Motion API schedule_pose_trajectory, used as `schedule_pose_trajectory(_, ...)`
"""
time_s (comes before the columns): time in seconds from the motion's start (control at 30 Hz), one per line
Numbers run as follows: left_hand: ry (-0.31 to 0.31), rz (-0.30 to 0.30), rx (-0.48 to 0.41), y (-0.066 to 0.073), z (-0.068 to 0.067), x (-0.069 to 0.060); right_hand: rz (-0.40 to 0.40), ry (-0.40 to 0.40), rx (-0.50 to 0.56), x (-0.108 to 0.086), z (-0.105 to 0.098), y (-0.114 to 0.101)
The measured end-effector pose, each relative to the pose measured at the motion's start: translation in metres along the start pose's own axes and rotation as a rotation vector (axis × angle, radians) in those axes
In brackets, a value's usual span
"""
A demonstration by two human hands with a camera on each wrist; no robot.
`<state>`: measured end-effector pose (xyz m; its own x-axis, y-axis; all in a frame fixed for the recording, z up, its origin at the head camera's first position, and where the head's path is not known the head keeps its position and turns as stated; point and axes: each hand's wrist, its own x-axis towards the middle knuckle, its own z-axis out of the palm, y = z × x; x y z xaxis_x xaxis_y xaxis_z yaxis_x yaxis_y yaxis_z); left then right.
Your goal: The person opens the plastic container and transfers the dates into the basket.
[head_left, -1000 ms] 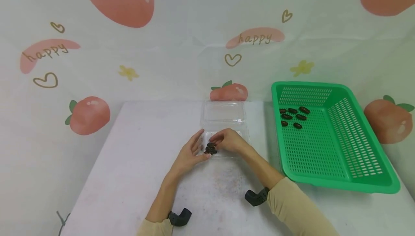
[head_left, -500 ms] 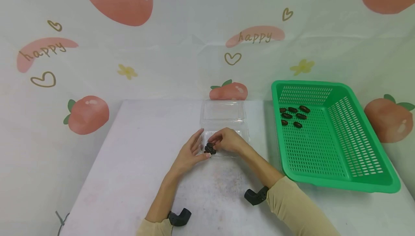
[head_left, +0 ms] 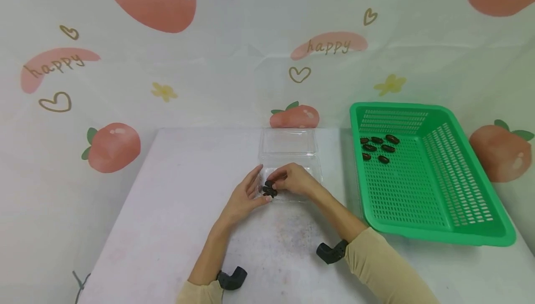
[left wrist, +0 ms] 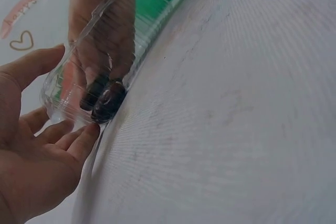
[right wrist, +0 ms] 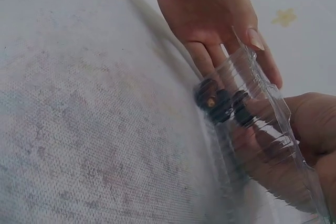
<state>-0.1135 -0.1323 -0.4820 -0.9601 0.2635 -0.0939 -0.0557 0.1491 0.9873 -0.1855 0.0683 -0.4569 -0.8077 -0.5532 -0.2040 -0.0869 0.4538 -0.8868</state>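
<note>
A clear plastic clamshell box (head_left: 288,159) lies with its lid folded back on the table. In its left front part sits a small cluster of dark brown dates (head_left: 269,192). My left hand (head_left: 242,202) rests at the box's left front corner, its fingers extended along the outside and its thumb at the front wall. Inside the box, my right hand (head_left: 294,179) pinches a date (right wrist: 241,107) between thumb and fingers, beside the other dates. Through the plastic wall, the left wrist view shows a date (left wrist: 108,99) near the left fingertips; some dates are hidden behind fingers.
A green perforated basket (head_left: 418,236) stands to the right, with several dates (head_left: 388,148) in its back left corner. A white cloth with printed fruit (head_left: 114,148) hangs behind the table (head_left: 167,211). Black wrist devices (head_left: 232,278) sit on both forearms.
My right fingers have shifted slightly left inside the box, and the dates at their tips have moved left with them. The left hand stays in place.
</note>
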Motion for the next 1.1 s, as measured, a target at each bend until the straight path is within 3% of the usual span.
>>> schedule_pose_trajectory(0.17,-0.005,0.0,-0.008,0.001,0.0,0.001,0.017,0.069,0.017,-0.004,-0.004,-0.003)
schedule_pose_trajectory(0.43,0.004,-0.002,0.0,0.0,0.001,0.001,0.051,0.118,0.284,-0.023,-0.017,-0.021)
schedule_pose_trajectory(0.77,0.004,-0.003,-0.003,0.002,0.002,0.002,0.027,0.169,0.276,-0.048,-0.043,-0.034)
schedule_pose_trajectory(1.1,0.011,-0.03,0.007,0.003,0.002,0.002,-0.044,0.165,0.402,-0.069,-0.069,-0.038)
